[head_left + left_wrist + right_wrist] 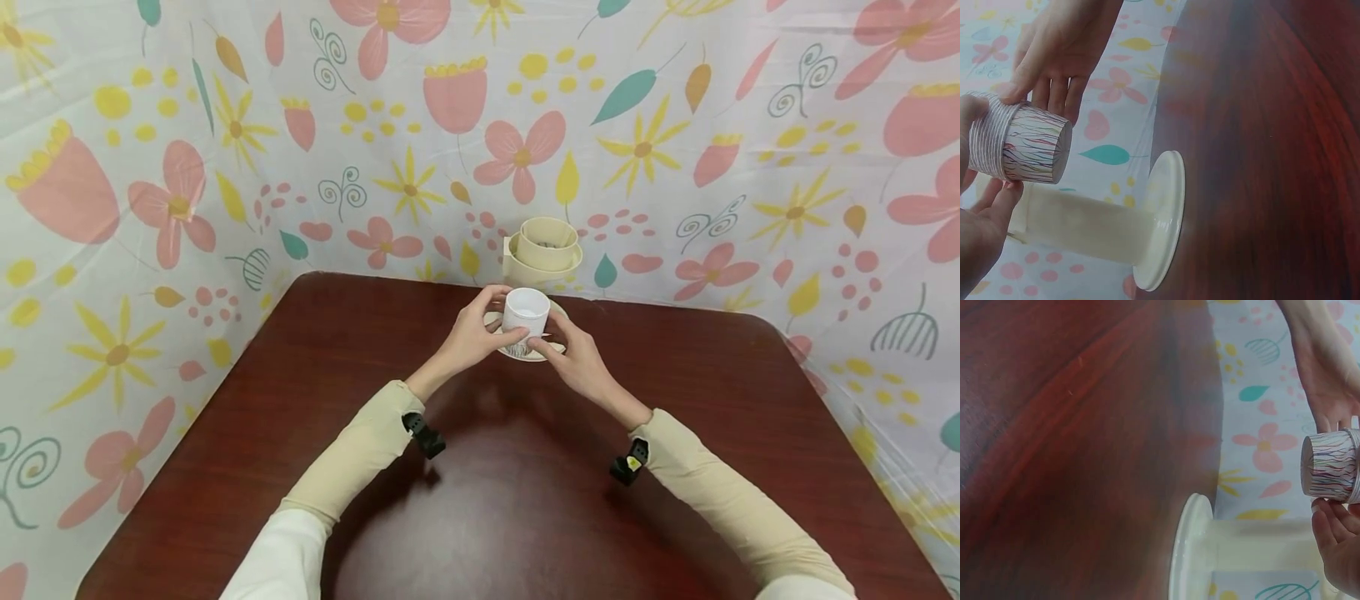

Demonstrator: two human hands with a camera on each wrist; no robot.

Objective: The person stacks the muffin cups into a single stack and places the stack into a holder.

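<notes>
Both hands hold a nested stack of white paper baking cups [527, 310], raised in front of a cream stand. My left hand [474, 332] grips the stack's left side with thumb and fingers, and my right hand [581, 360] holds its right side. In the left wrist view, the stack [1035, 147] shows pleated rims and thin coloured wavy lines round the lowest cup. The same patterned wall and plain bottom appear on the cups [1330, 464] in the right wrist view.
The cream stand [551, 271] rises near the table's back edge, a ring-shaped holder on top and a round base [1172, 219] below. A dark red-brown wooden table [480, 500] spreads under the arms. Flower-patterned cloth [420, 167] hangs behind and at both sides.
</notes>
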